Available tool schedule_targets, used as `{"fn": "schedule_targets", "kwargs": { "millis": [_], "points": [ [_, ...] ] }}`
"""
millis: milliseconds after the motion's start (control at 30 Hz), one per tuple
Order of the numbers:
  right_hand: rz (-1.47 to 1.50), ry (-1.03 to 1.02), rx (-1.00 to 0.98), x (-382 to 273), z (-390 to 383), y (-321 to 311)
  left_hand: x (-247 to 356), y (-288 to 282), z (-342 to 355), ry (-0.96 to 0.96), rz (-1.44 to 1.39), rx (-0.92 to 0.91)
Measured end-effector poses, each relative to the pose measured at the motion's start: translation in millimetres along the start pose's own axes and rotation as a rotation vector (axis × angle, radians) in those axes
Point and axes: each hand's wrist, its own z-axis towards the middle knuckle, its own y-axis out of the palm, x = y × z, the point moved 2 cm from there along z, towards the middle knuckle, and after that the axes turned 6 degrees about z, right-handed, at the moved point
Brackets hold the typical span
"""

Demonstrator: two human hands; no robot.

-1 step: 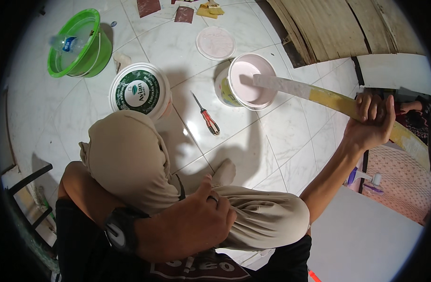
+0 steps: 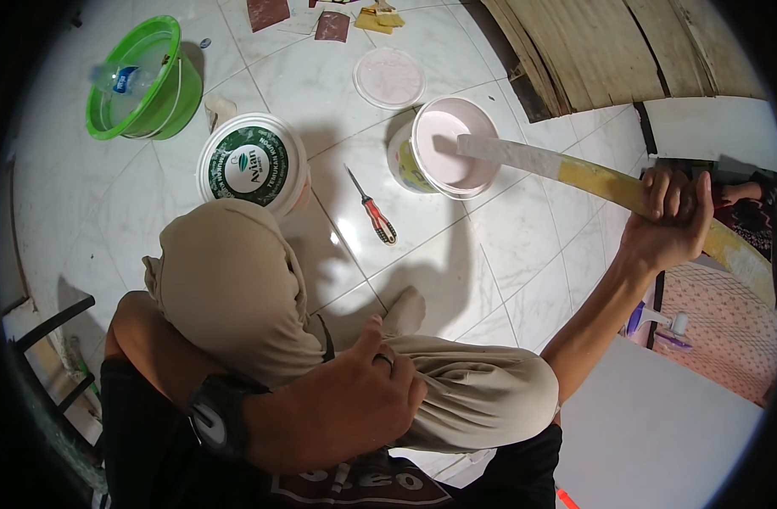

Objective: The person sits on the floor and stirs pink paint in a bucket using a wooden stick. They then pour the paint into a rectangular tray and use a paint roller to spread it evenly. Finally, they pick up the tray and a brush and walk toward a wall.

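Note:
My right hand (image 2: 677, 208) grips a long flat yellow-and-white stick (image 2: 596, 178); its pale far end dips into an open white tub of pale pink paint (image 2: 452, 170). My left hand (image 2: 359, 390), with a ring and wristwatch, rests near my bent knees with its index finger extended and the others loosely bent, holding nothing. A screwdriver (image 2: 380, 220) with red-and-black handle lies on the tiles between the paint tub and a closed white tub with a green-and-white lid (image 2: 240, 157). A pink-smeared round lid (image 2: 388, 76) lies behind the paint tub.
A green bucket (image 2: 159, 110) holding a plastic bottle stands back left. Reddish paper squares (image 2: 333, 25) and a brush (image 2: 376, 17) lie at the back. Wooden boards (image 2: 609, 51) occupy the upper right. Another person's hand (image 2: 740, 192) shows at the right edge. A black metal frame (image 2: 53, 322) is at left.

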Motion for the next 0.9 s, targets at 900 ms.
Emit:
{"fn": "schedule_targets", "kwargs": {
  "millis": [900],
  "points": [
    [-0.065,-0.057,0.001,-1.5,0.0,-0.4,-0.9,1.5,-0.2,0.004,0.002,0.002]
  ]
}}
